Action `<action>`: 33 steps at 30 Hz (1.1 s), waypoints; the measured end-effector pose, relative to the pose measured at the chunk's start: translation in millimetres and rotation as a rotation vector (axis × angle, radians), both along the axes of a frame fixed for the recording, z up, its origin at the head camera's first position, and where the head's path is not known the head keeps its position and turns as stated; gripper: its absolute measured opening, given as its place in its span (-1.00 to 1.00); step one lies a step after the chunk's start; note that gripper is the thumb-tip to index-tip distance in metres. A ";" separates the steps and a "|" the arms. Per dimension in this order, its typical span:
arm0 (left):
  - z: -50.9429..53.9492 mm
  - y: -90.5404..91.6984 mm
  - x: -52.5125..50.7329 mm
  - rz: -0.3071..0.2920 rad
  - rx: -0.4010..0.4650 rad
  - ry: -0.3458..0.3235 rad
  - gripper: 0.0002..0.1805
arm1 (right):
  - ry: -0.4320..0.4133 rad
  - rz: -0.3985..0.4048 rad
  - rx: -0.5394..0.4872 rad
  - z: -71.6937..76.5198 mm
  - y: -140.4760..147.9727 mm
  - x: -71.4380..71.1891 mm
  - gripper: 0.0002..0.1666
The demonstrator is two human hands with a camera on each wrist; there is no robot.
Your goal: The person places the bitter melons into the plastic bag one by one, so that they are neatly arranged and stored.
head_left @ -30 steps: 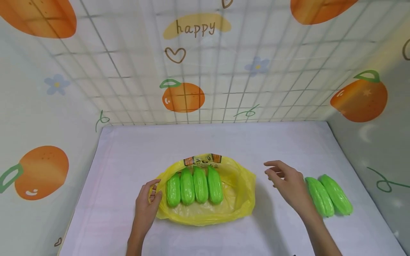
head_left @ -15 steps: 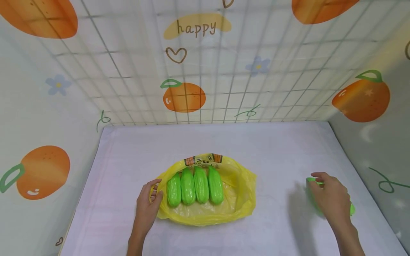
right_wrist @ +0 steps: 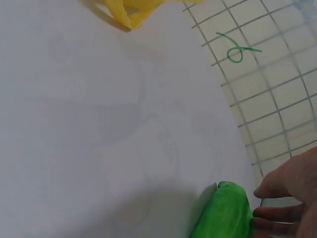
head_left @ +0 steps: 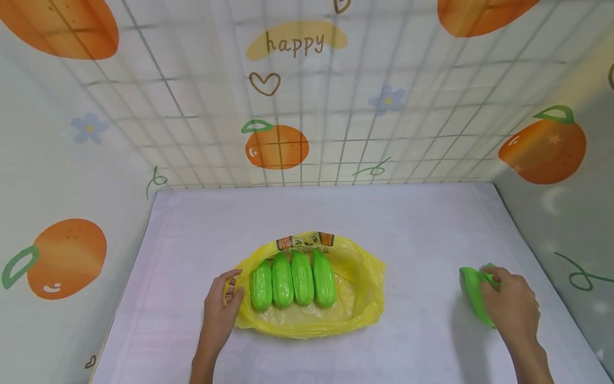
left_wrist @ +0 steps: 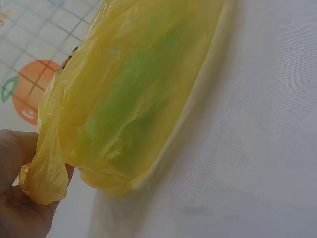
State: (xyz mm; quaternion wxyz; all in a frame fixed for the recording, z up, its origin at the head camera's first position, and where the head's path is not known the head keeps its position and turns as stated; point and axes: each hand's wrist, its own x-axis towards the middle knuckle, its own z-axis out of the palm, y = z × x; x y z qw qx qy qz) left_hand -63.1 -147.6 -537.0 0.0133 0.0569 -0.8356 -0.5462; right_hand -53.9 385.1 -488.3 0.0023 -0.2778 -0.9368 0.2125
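In the head view, several glossy green cucumber-shaped vegetables (head_left: 283, 282) lie side by side in the left part of an open yellow plastic bag (head_left: 369, 288). My left hand (head_left: 223, 304) grips the bag's left rim. The left wrist view shows the crumpled bag edge (left_wrist: 47, 183) pinched between thumb and fingers. At the right of the table, my right hand (head_left: 513, 304) holds the upper end of another green vegetable, mostly hidden beneath the hand. A similar green vegetable (head_left: 472, 290) lies just left of it, also visible beside the fingers in the right wrist view (right_wrist: 225, 213).
The bag stands on a white-covered table (head_left: 412, 224). A patterned back wall (head_left: 331, 154) with grid lines and printed oranges rises behind it, and side walls (head_left: 566, 229) close off both sides.
My right hand has moved right from beside the bag and come down onto the two green vegetables. My left hand and the bag have stayed put.
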 end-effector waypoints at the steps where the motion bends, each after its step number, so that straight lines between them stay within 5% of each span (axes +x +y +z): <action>1: 0.1 0.1 0.0 0.000 -0.002 -0.003 -0.60 | -0.001 0.000 -0.001 -0.9 1.1 0.3 -0.48; 33: -1.8 -0.1 0.4 -0.002 -0.005 0.037 -0.59 | -0.104 0.099 0.025 -6.8 8.5 5.5 -0.33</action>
